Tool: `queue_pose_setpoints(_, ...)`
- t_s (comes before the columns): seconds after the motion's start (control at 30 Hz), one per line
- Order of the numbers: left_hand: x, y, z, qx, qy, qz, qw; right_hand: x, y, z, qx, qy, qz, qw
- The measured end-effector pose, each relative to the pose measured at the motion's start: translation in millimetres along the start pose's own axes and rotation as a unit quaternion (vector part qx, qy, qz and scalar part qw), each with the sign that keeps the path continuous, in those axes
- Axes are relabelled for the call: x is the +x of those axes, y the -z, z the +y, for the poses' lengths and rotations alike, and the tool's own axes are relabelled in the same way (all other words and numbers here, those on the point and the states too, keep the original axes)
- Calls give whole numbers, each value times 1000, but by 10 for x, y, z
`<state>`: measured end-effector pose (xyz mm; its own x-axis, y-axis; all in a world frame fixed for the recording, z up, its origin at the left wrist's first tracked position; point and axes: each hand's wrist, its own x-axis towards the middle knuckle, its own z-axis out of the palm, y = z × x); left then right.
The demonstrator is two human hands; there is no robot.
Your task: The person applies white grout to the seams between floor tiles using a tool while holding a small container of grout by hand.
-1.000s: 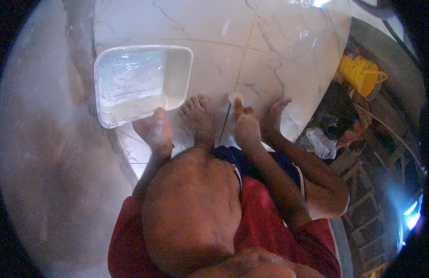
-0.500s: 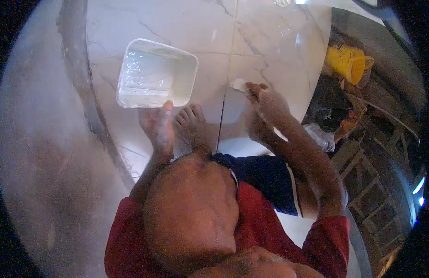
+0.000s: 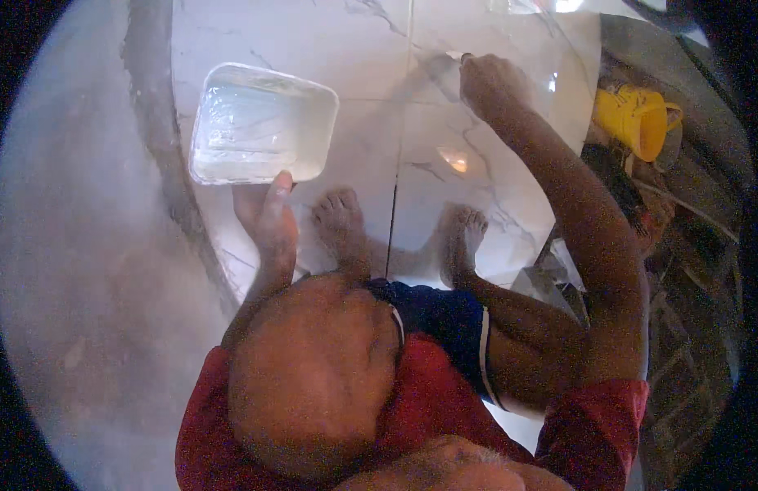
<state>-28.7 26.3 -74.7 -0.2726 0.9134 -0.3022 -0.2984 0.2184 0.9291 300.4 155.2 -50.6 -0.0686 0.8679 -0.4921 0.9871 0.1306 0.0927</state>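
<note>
My left hand grips the near rim of a white rectangular tub, thumb over the edge and fingers hidden beneath. The tub is tilted so that its inside shows, smeared with wet whitish stuff. My right hand is closed at the end of an outstretched arm, low over the tiles ahead. From its fingers juts a small flat tool with a pale tip; most of it is hidden. The tip lies close to the joint between the white marbled floor tiles, but I cannot tell whether it touches.
My bare feet stand on the tiles, either side of a dark joint line. A rough grey strip borders the tiles on the left. To the right lies a yellow bucket on its side, among dark clutter and a ladder-like frame.
My right hand has swung forward and slightly right with the small tool, away from my right foot. The tub in my left hand has shifted slightly left and up in the picture.
</note>
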Motion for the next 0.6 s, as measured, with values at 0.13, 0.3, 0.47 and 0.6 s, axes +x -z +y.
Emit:
queue_pose_setpoints(0.13,-1,-13,209,-30,15,-2,999,-86,-497,-343,-2,35,-17,999)
queue_pose_setpoints(0.3,-82,-23,417,8,-32,19,999,-781,-317,-799,-35,281,-47,958)
queue_pose_setpoints(0.47,-65,-297,618,22,-16,58,998,-761,-155,-441,36,176,-202,963)
queue_pose_setpoints(0.6,-86,-375,677,-20,0,39,999,-203,-425,231,-66,204,-36,976)
